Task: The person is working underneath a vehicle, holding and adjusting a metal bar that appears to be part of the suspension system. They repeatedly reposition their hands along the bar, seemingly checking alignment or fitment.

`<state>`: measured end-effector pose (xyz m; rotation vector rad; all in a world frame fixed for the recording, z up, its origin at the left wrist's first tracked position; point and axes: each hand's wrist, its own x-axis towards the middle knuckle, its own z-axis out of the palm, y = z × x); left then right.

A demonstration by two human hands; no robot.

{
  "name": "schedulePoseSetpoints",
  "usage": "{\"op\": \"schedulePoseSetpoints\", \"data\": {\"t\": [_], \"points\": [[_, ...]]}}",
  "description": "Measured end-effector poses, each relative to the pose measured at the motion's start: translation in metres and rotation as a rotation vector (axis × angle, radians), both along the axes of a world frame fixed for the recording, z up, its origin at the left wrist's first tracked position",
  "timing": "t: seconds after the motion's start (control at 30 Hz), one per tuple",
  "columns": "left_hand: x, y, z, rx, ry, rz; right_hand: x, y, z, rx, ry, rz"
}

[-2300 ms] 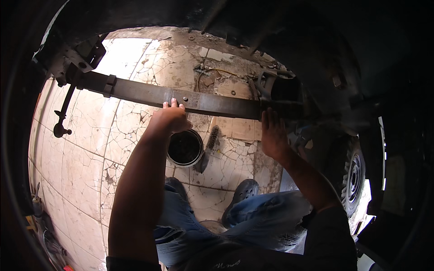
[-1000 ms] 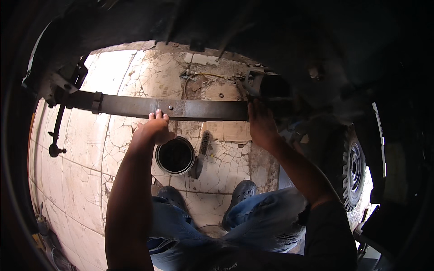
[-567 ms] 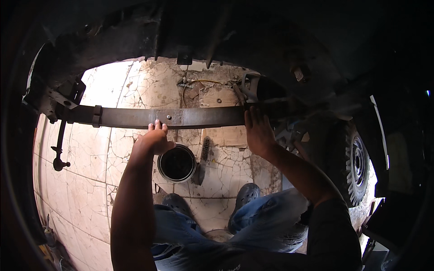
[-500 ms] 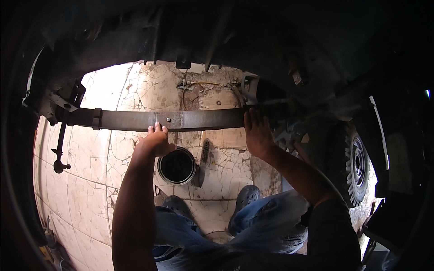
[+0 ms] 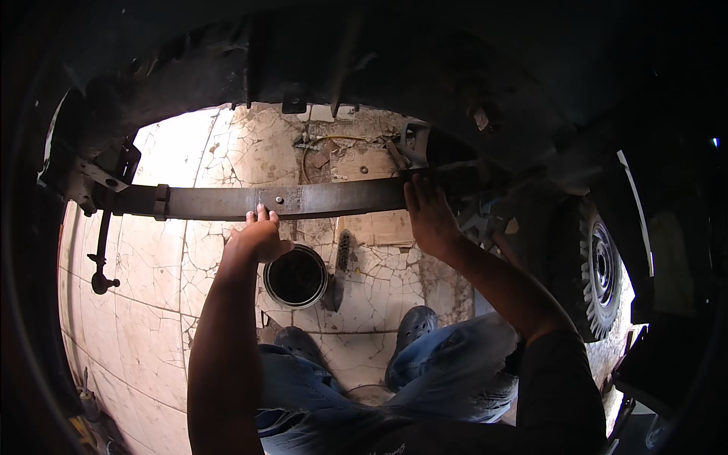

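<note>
My left hand [image 5: 258, 236] grips the lower edge of the leaf spring [image 5: 303, 201], fingers curled over it near its centre bolt. My right hand [image 5: 428, 216] presses flat against the spring's right end, fingers together. A round tin [image 5: 296, 277] sits on the cracked floor [image 5: 167, 258] below.

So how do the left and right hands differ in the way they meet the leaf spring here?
The left hand reaches up near the leaf spring's middle, fingers curled at its lower edge by the centre bolt; the right hand sits further right, fingers extended flat against the bar where it runs into shadow. The left hand hangs over the round can; the right does not. Both touch the spring, bare.
</note>
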<state>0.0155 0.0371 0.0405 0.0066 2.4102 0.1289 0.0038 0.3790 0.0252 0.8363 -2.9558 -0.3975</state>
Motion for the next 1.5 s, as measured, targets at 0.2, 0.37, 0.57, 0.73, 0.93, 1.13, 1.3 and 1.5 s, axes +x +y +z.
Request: {"op": "schedulePoseSetpoints", "data": {"t": [0.2, 0.37, 0.57, 0.73, 0.93, 1.13, 1.3, 1.5], "points": [[-0.005, 0.022, 0.000, -0.105, 0.006, 0.090, -0.028, 0.000, -0.007, -0.082, 0.034, -0.042], [-0.004, 0.019, 0.007, -0.072, 0.015, 0.058, -0.027, 0.001, -0.004, -0.020, 0.015, -0.069], [0.003, 0.004, 0.001, 0.012, 0.023, 0.050, 0.000, 0.001, -0.010, 0.014, 0.032, 0.003], [-0.002, 0.015, 0.002, -0.042, 0.017, 0.070, -0.025, 0.000, -0.012, 0.005, 0.120, 0.011], [-0.003, 0.011, -0.001, -0.002, 0.022, 0.071, -0.038, 0.003, -0.011, -0.035, 0.069, 0.023], [0.001, 0.000, 0.001, 0.049, 0.066, 0.008, 0.006, 0.006, -0.011, 0.012, 0.055, 0.048], [-0.002, 0.011, -0.002, 0.002, 0.023, 0.105, -0.009, 0.007, -0.014, -0.070, 0.114, 0.050], [-0.006, 0.011, -0.004, -0.008, 0.036, 0.093, -0.034, 0.005, -0.010, -0.027, 0.081, -0.005]]}}
